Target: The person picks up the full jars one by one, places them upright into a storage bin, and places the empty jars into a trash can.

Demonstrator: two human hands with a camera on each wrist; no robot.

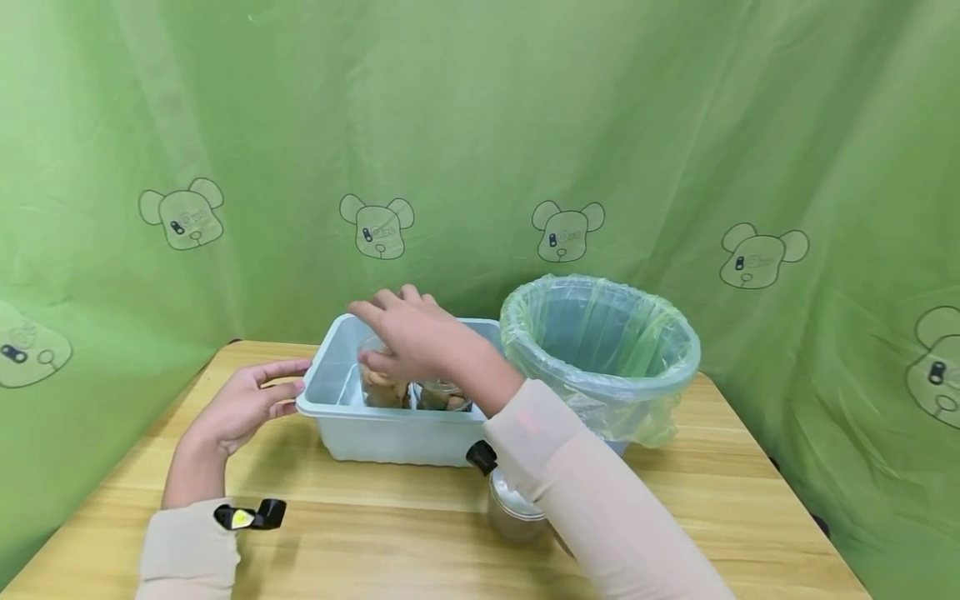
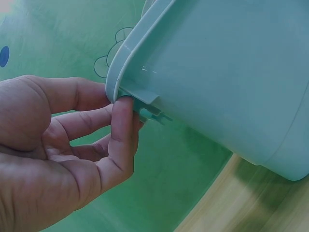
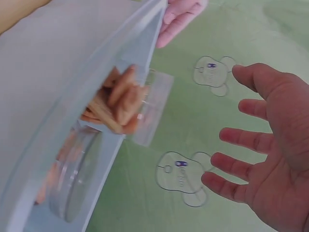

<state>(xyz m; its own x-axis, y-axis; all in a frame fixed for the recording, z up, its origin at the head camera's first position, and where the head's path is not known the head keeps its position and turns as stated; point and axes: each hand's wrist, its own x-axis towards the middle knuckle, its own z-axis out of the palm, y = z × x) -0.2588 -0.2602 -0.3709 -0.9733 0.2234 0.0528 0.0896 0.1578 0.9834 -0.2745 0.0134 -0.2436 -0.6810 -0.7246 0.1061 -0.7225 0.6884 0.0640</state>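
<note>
My left hand (image 1: 243,404) holds the left end of a light blue plastic bin (image 1: 405,437). In the left wrist view, its fingertips (image 2: 123,108) pinch the bin's rim (image 2: 116,72). Above the bin, my right hand (image 1: 416,337) has its fingers spread, with nothing held in the right wrist view. Just below it stands a clear jar (image 1: 386,392) of brown, snack-like pieces (image 3: 123,99), its clear upper wall rising past them. Beside that, a second clear jar (image 1: 446,398) with similar pieces shows a clear round top (image 3: 79,179). The right hand partly hides both jars in the head view.
A round basket (image 1: 600,383) lined with a green-tinted plastic bag stands right of the bin. Another lidded jar (image 1: 516,508) sits in front, partly hidden by the right sleeve (image 1: 592,483). All rest on a wooden table (image 1: 360,533) before a green curtain (image 1: 465,125).
</note>
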